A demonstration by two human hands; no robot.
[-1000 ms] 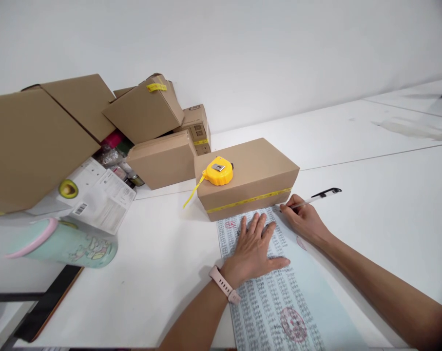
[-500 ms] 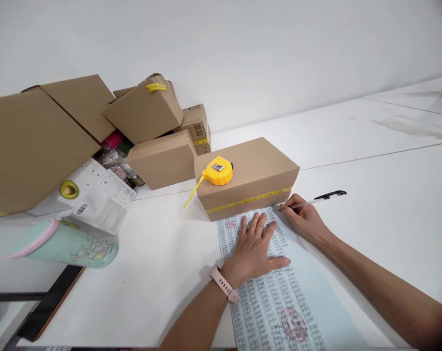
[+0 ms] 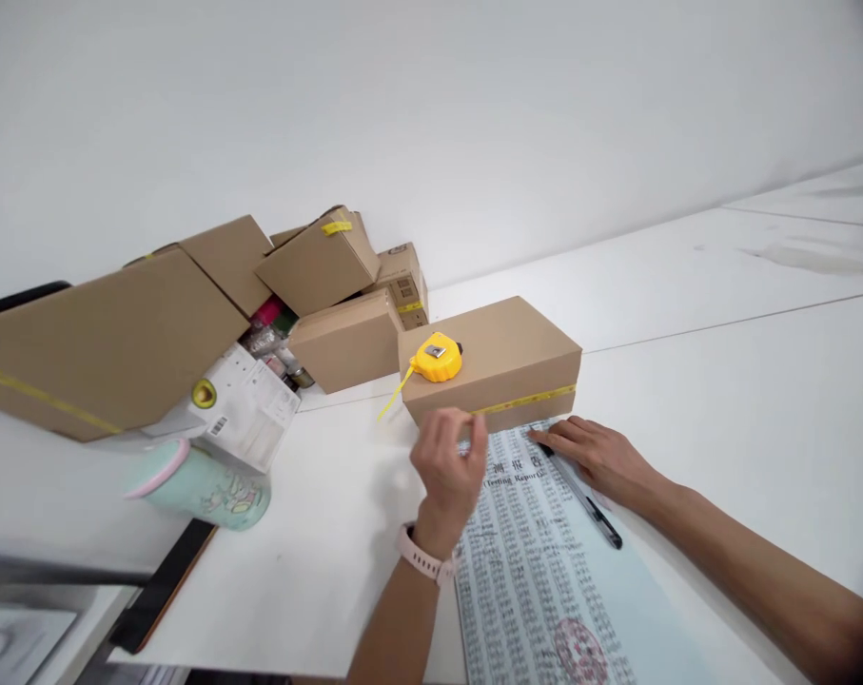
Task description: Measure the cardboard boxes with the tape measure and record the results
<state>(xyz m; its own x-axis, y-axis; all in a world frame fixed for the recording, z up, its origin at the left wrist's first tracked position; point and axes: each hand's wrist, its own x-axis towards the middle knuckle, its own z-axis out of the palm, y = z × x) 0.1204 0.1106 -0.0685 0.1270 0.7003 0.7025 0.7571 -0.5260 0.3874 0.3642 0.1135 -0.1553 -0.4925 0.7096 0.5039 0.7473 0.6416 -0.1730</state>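
**While the pen lies loose, one hand is up**

A yellow tape measure (image 3: 438, 359) sits on the brown box (image 3: 506, 366), easy to grab. Just in front, the left hand (image 3: 449, 461) hangs in the air, fingers half curled, holding nothing. The right hand (image 3: 595, 452) lies flat on the printed sheet (image 3: 538, 580), fingers straight, maybe to keep it still. The pen (image 3: 588, 504) lies on the sheet right beside them.

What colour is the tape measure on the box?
Yellow, with a silver clip on top. The tape measure shows best in the head view, on the box.

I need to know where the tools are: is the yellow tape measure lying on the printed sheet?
No, the yellow tape measure sits on top of the cardboard box, beyond the printed sheet.
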